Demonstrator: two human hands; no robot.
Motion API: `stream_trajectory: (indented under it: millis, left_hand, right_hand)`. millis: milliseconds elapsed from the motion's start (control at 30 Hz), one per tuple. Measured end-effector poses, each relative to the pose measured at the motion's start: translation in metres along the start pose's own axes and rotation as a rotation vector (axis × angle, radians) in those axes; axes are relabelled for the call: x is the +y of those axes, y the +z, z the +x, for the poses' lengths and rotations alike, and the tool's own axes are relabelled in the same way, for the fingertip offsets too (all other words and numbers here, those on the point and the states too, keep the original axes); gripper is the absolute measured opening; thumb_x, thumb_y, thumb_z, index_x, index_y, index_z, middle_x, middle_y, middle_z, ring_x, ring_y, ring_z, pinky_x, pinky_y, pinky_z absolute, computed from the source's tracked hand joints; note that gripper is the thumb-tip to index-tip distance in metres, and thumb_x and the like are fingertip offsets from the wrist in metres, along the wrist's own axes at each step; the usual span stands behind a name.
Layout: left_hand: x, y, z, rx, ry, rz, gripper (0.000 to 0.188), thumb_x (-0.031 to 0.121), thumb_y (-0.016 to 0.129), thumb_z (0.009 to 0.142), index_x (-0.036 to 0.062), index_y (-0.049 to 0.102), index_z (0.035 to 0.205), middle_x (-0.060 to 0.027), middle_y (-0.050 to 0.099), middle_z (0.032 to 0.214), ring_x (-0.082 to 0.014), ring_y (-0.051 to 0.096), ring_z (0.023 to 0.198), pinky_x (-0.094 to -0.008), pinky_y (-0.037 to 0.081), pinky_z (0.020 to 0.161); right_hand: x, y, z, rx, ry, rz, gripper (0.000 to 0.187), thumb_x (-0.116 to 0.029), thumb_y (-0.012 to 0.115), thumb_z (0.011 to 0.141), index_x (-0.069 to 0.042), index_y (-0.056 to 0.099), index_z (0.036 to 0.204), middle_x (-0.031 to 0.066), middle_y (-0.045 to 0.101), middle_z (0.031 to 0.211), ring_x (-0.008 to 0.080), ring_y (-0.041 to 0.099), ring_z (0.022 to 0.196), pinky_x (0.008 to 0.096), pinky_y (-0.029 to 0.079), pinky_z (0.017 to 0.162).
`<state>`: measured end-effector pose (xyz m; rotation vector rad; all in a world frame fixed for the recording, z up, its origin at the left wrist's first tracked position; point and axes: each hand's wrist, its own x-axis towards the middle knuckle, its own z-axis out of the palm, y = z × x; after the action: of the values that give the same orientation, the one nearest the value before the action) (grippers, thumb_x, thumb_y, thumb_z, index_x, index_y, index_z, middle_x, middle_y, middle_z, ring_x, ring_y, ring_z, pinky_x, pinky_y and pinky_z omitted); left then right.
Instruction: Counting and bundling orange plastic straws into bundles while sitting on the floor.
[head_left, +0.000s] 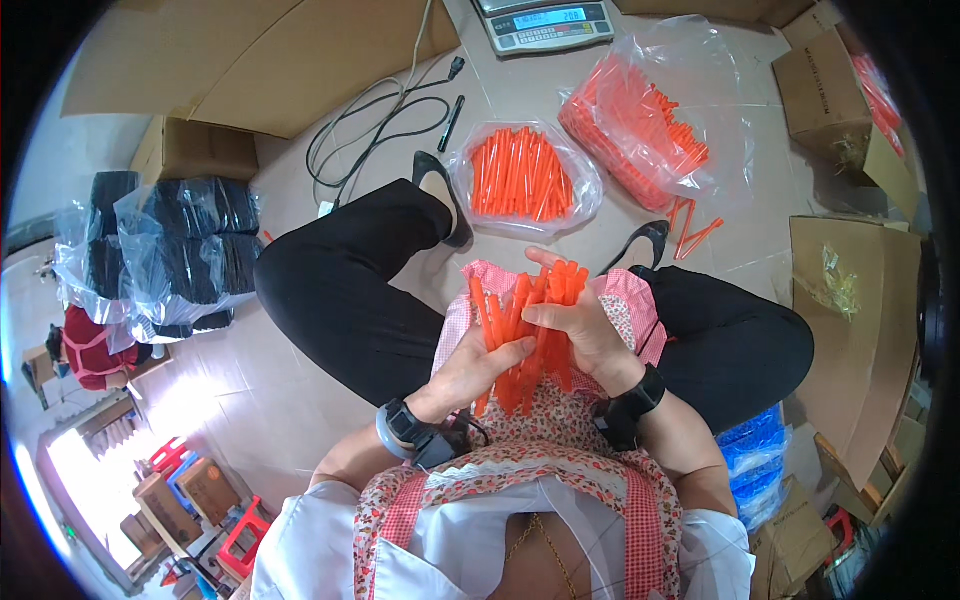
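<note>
In front of my lap I hold a bundle of slim orange plastic sticks [535, 345], gripped from both sides. My left hand [468, 368] is closed round the left part, its thumb lying across the sticks. My right hand [592, 335] wraps the right part, thumb pressed on the front. The sticks point roughly away from me, a few slanting apart at the left. Beyond my hands, between my feet, a clear plastic bag [590, 200] lies opened round a pile of similar orange sticks [520, 172].
A larger bag of orange sticks [640, 130] lies at the far right, with loose sticks [690, 232] beside it. A digital scale [552, 28] sits at the far edge. Coiled cables [335, 150] and a black pen [451, 124] are on the floor. Cardboard boxes [850, 330] and wrapped black bundles [180, 240] flank me.
</note>
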<state>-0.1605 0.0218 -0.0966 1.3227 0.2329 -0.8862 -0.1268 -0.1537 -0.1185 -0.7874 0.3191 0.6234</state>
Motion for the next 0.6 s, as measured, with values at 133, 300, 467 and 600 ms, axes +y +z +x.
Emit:
stream_trajectory:
  millis: [133, 300, 467, 600]
  left_hand:
    - [-0.009, 0.002, 0.001, 0.009, -0.007, -0.065, 0.026, 0.018, 0.055, 0.097, 0.0003, 0.056, 0.116, -0.0016, 0.059, 0.096, -0.0084, 0.054, 0.086, -0.0269, 0.047, 0.076]
    - [-0.001, 0.009, -0.005, 0.103, 0.023, -0.155, 0.034, 0.022, 0.053, 0.099, 0.0001, 0.052, 0.125, -0.0038, 0.060, 0.106, -0.0100, 0.056, 0.094, -0.0265, 0.048, 0.082]
    - [0.000, 0.004, -0.005, 0.048, 0.014, -0.113, 0.039, 0.025, 0.051, 0.100, 0.0006, 0.049, 0.130, -0.0060, 0.059, 0.112, -0.0110, 0.056, 0.100, -0.0275, 0.048, 0.087]
    - [-0.003, 0.000, -0.004, -0.040, 0.017, -0.107, 0.041, 0.026, 0.051, 0.100, -0.0002, 0.045, 0.130, -0.0065, 0.056, 0.118, -0.0122, 0.055, 0.103, -0.0288, 0.048, 0.089]
  right_hand:
    - [0.002, 0.004, -0.001, 0.067, -0.020, -0.024, 0.069, 0.000, 0.072, 0.075, -0.002, 0.037, 0.135, 0.0070, 0.059, 0.106, 0.0156, 0.058, 0.098, 0.0304, 0.047, 0.091]
    - [0.006, 0.000, -0.003, 0.123, -0.081, -0.033, 0.063, -0.004, 0.072, 0.077, 0.001, 0.039, 0.130, 0.0095, 0.060, 0.110, 0.0158, 0.059, 0.100, 0.0307, 0.047, 0.090]
    - [0.009, -0.007, -0.002, 0.113, -0.071, -0.031, 0.064, -0.005, 0.073, 0.077, 0.001, 0.039, 0.130, 0.0109, 0.060, 0.112, 0.0176, 0.059, 0.102, 0.0320, 0.046, 0.093]
    - [0.006, -0.007, 0.001, 0.009, 0.021, 0.037, 0.070, -0.004, 0.072, 0.074, -0.002, 0.037, 0.135, 0.0115, 0.060, 0.110, 0.0211, 0.060, 0.101, 0.0364, 0.048, 0.093]
